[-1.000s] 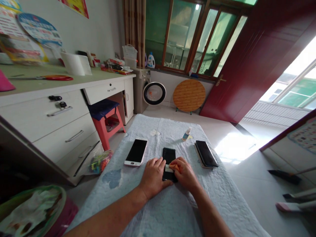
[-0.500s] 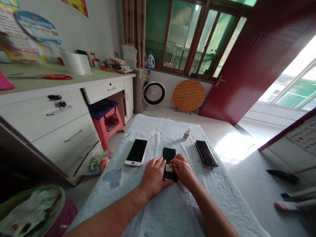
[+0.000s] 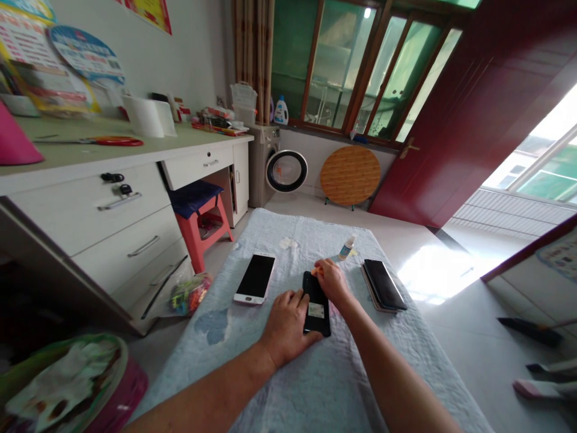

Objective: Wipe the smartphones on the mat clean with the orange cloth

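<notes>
A black phone (image 3: pixel 316 304) lies on the pale blue cloth (image 3: pixel 315 373) of a low table, with a small white label on it. My left hand (image 3: pixel 288 325) rests flat against the phone's left edge, fingers spread and holding it down. My right hand (image 3: pixel 330 281) is at the phone's far end, fingers pinched on a small orange thing. A white-framed phone (image 3: pixel 255 278) lies to the left. Stacked dark phones (image 3: pixel 384 284) lie to the right.
A small spray bottle (image 3: pixel 346 247) and a crumpled white wipe (image 3: pixel 286 243) sit farther back on the cloth. A white desk with drawers (image 3: pixel 112 204) and a red stool (image 3: pixel 201 219) stand left. A pink bin (image 3: pixel 67 385) is at bottom left. Brooms lie on the floor right.
My right hand has slid from the phone's middle to its far end, uncovering the white label. The camera view has shifted slightly. My left hand stays on the phone's edge.
</notes>
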The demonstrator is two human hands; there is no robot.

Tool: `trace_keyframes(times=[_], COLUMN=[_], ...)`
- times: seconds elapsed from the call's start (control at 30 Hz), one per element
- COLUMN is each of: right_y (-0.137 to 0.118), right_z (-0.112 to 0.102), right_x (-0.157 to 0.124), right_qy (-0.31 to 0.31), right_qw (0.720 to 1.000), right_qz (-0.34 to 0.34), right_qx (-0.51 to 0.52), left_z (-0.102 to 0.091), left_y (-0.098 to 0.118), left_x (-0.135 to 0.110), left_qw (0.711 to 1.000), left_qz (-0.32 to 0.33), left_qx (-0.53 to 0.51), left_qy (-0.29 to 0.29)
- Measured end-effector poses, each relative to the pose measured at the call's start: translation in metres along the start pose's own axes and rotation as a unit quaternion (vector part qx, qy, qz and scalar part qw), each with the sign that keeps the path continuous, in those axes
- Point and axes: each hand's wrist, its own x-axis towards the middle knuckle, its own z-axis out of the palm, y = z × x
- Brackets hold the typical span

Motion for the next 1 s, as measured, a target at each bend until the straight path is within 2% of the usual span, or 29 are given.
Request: trace_keyframes(times=[0.13,0.27,0.43,0.63,0.77,1.0], right_y=[-0.004,-0.008,-0.015,-0.022,-0.022,-0.015], right_z=[-0.002,-0.010,-0.025,-0.043,-0.042,-0.027], right_x=[-0.001,-0.010,-0.033,-0.062,-0.061,-0.033], right_qy=[-0.009,-0.050,-0.115,-0.166,-0.162,-0.103], right_qw=[1.000,0.999,0.992,0.983,0.984,0.993], right_qz=[0.009,-0.016,-0.047,-0.070,-0.065,-0.047], right_qx=[-0.008,-0.003,0.017,0.045,0.045,0.019], left_z=[-0.001,-0.003,-0.006,-0.001,0.001,-0.003], left_y=[0.000,0.000,0.002,-0.001,-0.002,0.000], left_x=[0.000,0.001,0.000,-0.001,-0.001,-0.001], left_qw=[1.000,1.000,1.000,1.000,1.000,1.000], left_qz=[-0.005,-0.007,-0.015,-0.014,-0.012,-0.008], left_qx=[-0.005,-0.007,-0.016,-0.017,-0.012,-0.008], left_qy=[-0.006,-0.010,-0.018,-0.010,-0.010,-0.015])
